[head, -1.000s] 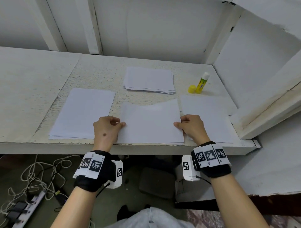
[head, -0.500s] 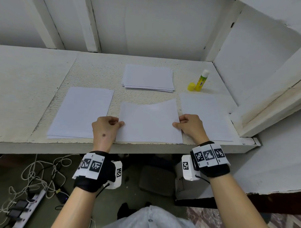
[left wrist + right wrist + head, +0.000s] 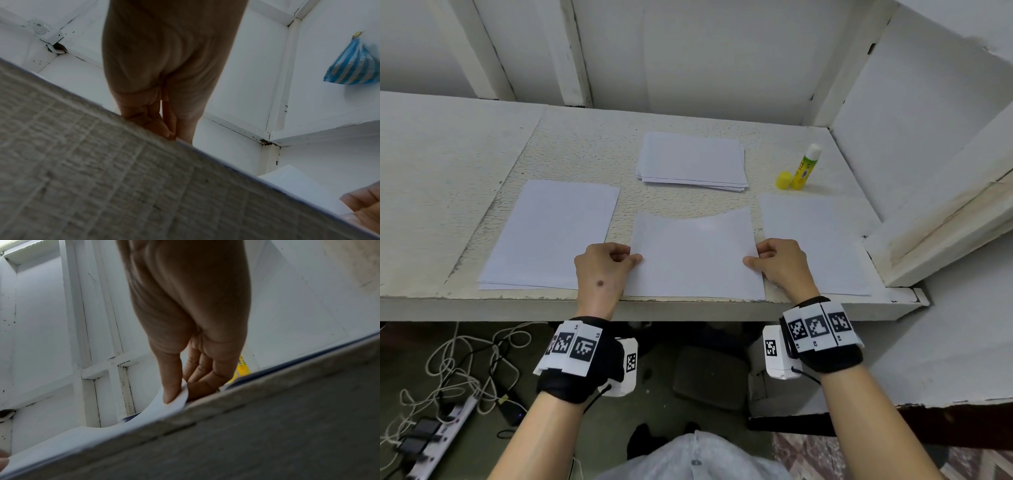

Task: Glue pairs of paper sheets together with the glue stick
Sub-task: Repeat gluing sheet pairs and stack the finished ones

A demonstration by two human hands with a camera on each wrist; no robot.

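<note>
On r. wrist cam only — thumb (image 3: 171,392) atop curled sheet (image 3: 156,408).

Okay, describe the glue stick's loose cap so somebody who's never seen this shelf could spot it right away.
Start at the white shelf and follow it to its far right corner, beyond the right-hand paper sheet. There the glue stick stands uncapped. The cap is the small plain yellow cylinder just left of its base, shorter than the stick and unlabelled.
</note>
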